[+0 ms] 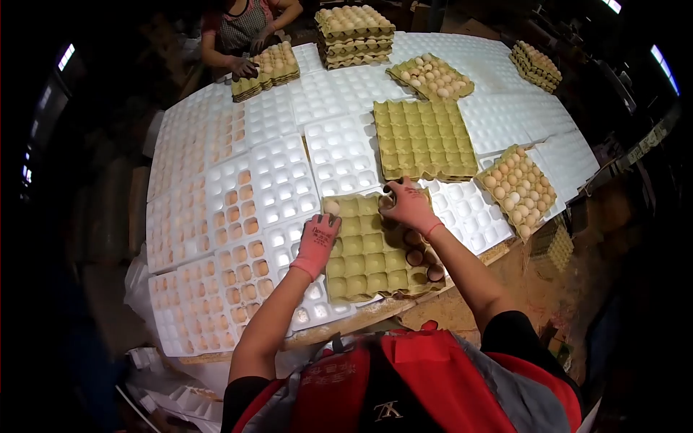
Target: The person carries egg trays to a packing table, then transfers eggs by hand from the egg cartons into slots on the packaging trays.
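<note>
Both hands wear pink gloves. My left hand [317,242] is at the upper left edge of a yellow-green egg tray [367,249], just below a pale egg [331,207] in its corner; whether the fingers grip anything is hidden. My right hand [408,204] curls over the tray's upper right part, its fingers around something dark and rounded that I cannot make out. Along the tray's right side sit several dark-looking round items [414,257]. The tray's left and middle cups hold nothing.
White foam trays [278,173] cover the table, with eggs in those at left. An empty pulp tray stack [424,141] lies beyond my right hand. Egg-filled trays stand at right [520,189] and back [355,36]. Another person's hands [244,66] touch a tray stack [266,71].
</note>
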### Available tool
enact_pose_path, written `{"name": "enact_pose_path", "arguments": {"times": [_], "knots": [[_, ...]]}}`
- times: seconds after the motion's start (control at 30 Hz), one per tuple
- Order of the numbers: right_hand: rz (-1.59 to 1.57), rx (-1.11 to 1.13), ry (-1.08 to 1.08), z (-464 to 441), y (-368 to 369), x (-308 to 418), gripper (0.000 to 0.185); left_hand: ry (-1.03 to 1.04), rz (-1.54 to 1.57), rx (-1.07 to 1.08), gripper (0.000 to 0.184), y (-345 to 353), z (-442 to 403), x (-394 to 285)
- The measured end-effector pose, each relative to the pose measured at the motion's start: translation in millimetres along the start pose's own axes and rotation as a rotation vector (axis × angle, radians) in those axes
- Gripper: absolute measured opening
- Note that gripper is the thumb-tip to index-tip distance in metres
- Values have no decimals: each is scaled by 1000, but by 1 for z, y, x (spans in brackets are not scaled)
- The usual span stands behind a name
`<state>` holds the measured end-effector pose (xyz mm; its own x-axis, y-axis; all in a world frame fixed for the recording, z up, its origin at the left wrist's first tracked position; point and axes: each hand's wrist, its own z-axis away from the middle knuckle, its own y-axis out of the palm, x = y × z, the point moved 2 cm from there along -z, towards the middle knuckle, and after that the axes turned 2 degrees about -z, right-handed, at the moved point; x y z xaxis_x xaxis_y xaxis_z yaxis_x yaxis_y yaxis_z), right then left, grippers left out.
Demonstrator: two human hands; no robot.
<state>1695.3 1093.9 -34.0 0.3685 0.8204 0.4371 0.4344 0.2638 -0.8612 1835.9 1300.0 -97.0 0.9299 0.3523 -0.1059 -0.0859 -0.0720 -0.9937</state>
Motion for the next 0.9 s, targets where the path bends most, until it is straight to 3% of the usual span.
{"name": "enact_pose_path", "arguments": {"times": [0.07,0.1,0.13,0.17,0.2,0.27,0.33,0.4,0.43,0.53,0.57,0.63,0.67,0.7,0.73,0.77,0.8,0.87,0.9], "knots": [[492,240,-154,-8,61,-39,34,11,82,-96,42,-17,-4,0],[511,254,-182,-11,66,-46,37,-132,322,-134,38,-25,-2,4],[317,224,-79,-14,41,-43,37,-273,562,-176,33,-29,-4,12],[120,199,28,-11,-4,-26,38,-348,843,-373,28,-17,-6,21],[-74,180,145,-1,-30,-23,39,-534,1362,-271,36,-3,-13,39],[-805,160,292,30,-53,-66,48,-502,1642,-168,41,5,-25,47],[-1144,275,536,79,-102,-58,54,-229,600,-219,42,0,-41,36],[-1036,365,530,124,-120,-49,55,-82,161,-16,46,-13,-41,16],[-596,369,268,148,-107,-59,57,-47,53,34,45,-13,-45,14],[154,329,89,185,-77,-28,42,34,-56,76,33,-19,-59,20],[215,310,46,187,-68,-24,35,33,-35,78,36,-26,-59,20],[307,253,-47,181,-57,-24,21,-125,236,-35,42,-34,-45,23],[239,299,-14,178,-62,-16,26,-240,461,-147,47,-40,-32,25],[175,270,-24,178,-66,-15,33,-345,821,-291,47,-32,-17,34],[184,248,-18,181,-64,-23,40,-460,1480,-308,38,-7,-2,42],[104,142,-23,180,-64,-25,39,-439,1788,-238,29,-12,28,54],[-74,328,297,171,-71,-26,40,-376,2109,-160,21,-18,63,62],[-468,40,166,171,-44,-79,42,-323,1989,-316,24,-19,142,88],[-571,153,388,153,-48,-64,42,-416,1927,-388,24,-21,189,101]]}}
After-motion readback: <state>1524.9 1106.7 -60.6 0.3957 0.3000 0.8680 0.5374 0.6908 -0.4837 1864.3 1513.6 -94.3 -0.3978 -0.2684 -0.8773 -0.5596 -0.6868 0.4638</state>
